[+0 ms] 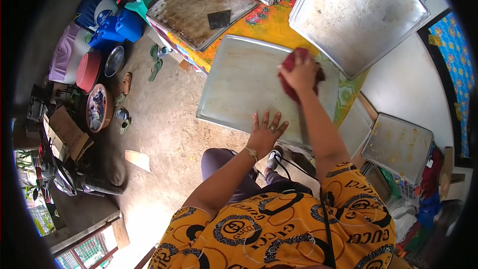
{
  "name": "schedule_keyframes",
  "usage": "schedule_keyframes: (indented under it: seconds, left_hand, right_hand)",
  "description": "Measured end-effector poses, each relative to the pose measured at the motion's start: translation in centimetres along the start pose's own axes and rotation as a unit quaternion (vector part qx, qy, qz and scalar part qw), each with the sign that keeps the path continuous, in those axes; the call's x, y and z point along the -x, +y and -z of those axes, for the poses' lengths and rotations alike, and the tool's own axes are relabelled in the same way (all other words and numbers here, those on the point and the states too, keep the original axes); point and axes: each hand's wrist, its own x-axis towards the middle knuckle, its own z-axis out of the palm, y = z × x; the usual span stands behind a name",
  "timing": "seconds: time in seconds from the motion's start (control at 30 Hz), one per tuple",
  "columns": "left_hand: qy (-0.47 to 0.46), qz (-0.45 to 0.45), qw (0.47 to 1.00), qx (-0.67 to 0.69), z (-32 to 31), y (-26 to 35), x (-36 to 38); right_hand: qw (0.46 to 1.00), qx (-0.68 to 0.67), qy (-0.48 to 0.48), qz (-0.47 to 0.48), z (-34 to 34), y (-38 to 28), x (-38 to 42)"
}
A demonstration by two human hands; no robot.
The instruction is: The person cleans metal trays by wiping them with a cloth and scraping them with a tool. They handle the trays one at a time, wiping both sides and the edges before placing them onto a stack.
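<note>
A large metal baking tray (pixel 244 79) lies on the cloth-covered table, its near edge jutting out toward my body. My right hand (pixel 301 73) presses a dark red cloth (pixel 290 83) onto the tray's right part. On the near edge rests my left hand (pixel 268 132), fingers spread flat and nothing held, with a ring on one finger. Farther left on the table is a brown-stained baking tray (pixel 194 7) with a small dark flat piece (pixel 219 19) on it.
Several trays lean upright, including a large spotted tray (pixel 358 15) at the back right. A smaller tray (pixel 398 144) sits over a crate at right. On the floor at left are a basin of clothes (pixel 99 108), blue jugs (pixel 119 27), slippers (pixel 156 69) and a cardboard box (pixel 67 132).
</note>
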Motion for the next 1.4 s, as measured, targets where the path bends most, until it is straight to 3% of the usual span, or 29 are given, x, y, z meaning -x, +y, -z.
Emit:
schedule_keyframes:
  seconds: [0.1,0.2,0.27,0.33,0.43,0.53,0.6,0.77,0.83,0.97,1.13,1.2,1.23,1.3,1.33,1.37,1.4]
  left_hand:
    - [-0.042,0.000,0.997,-0.058,0.2,-0.1,-0.2]
    - [0.092,-0.051,0.973,0.204,-4.0,-1.6,-0.4]
    - [0.054,-0.083,0.995,-0.016,-4.5,-1.9,-0.6]
    - [0.049,-0.076,0.995,-0.027,-3.7,-1.3,-0.6]
    - [-0.088,0.040,0.980,-0.176,-1.0,0.7,-0.6]
    - [-0.027,0.022,0.996,-0.086,0.0,0.7,-0.7]
    - [-0.034,0.020,0.996,-0.083,0.5,1.0,-0.7]
    - [-0.012,0.012,0.994,-0.104,0.2,0.9,-0.5]
    - [-0.007,0.009,0.994,-0.111,0.1,0.7,-0.3]
    - [-0.008,0.005,0.994,-0.110,0.3,0.7,-0.5]
    - [-0.037,0.005,0.996,-0.078,1.3,0.6,-0.1]
    - [-0.065,0.008,0.998,-0.025,2.6,0.4,0.7]
    - [-0.044,0.018,0.997,0.061,3.7,0.0,1.5]
    - [0.099,0.087,0.991,0.031,3.7,-3.4,2.3]
    - [0.192,0.159,0.969,0.006,3.4,-6.3,3.1]
    - [0.275,0.248,0.928,0.034,3.4,-9.5,3.9]
    - [0.303,0.337,0.870,0.195,2.4,-14.0,4.6]
  right_hand:
    - [0.984,-0.095,-0.048,0.145,1.8,-8.0,1.8]
    - [0.923,-0.212,-0.101,0.306,1.7,-16.2,6.3]
    - [0.899,-0.242,-0.072,0.357,0.5,-18.5,8.4]
    - [0.878,-0.283,-0.098,0.373,0.2,-17.6,7.5]
    - [0.925,-0.216,-0.052,0.307,-0.1,-12.2,4.9]
    - [0.977,-0.115,-0.011,0.181,-0.4,-2.8,1.8]
    - [0.989,-0.076,0.028,0.124,0.1,3.1,1.5]
    - [0.998,-0.038,0.044,-0.030,2.3,9.5,6.3]
    - [0.999,0.006,0.024,-0.045,3.7,9.6,10.5]
    - [0.998,0.005,-0.044,0.048,8.4,9.1,19.3]
    - [0.967,-0.118,-0.203,0.102,13.8,10.1,24.1]
    - [0.903,-0.341,-0.261,-0.031,13.9,12.2,22.4]
    - [0.843,-0.444,-0.287,-0.097,14.2,12.7,21.2]
    - [0.858,-0.480,-0.156,-0.094,15.2,12.7,18.1]
    - [0.899,-0.416,-0.098,-0.096,15.8,12.7,16.5]
    - [0.902,-0.415,-0.062,-0.104,15.7,12.5,14.8]
    - [0.907,-0.404,-0.030,-0.118,14.8,12.8,13.1]
